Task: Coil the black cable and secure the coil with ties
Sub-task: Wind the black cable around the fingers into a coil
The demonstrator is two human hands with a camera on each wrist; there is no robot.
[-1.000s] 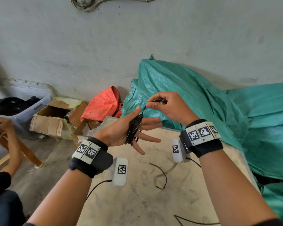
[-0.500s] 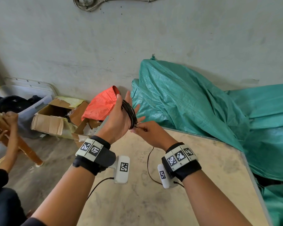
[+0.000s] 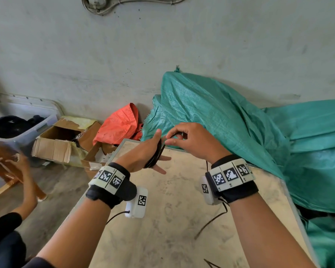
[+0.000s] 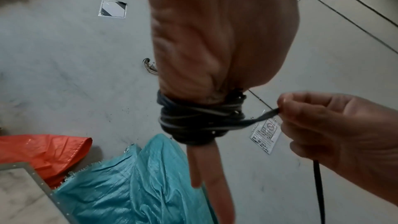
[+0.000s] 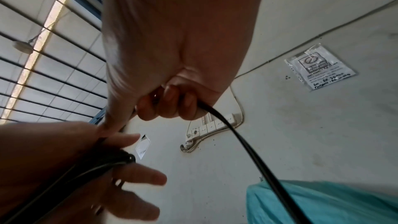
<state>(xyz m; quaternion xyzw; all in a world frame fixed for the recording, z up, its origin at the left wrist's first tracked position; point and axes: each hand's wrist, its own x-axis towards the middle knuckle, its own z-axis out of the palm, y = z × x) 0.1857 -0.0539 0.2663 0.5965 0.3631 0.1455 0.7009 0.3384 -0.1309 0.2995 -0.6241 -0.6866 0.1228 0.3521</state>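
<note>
The black cable is wound in a tight coil (image 3: pixel 155 156) around the palm of my left hand (image 3: pixel 143 153), whose fingers point straight out to the right over the table. In the left wrist view the coil (image 4: pixel 198 122) circles the hand just below the thumb. My right hand (image 3: pixel 190 142) is held just above and right of the left, pinching the free strand (image 4: pixel 264 115) between thumb and fingers. From that pinch the loose cable (image 5: pixel 237 139) hangs down past the right wrist and trails onto the table (image 3: pixel 211 221).
The dusty wooden table (image 3: pixel 172 238) has a metal edge. A green tarp (image 3: pixel 240 132) is heaped behind and to its right. An orange bag (image 3: pixel 120 124), a torn cardboard box (image 3: pixel 66 140) and a plastic bin (image 3: pixel 17 122) sit on the floor left, beside another person's hands (image 3: pixel 17 167).
My right hand has risen from under the left wrist to above the left fingers, carrying the strand round the coil. The left hand has tipped from upright to pointing right.
</note>
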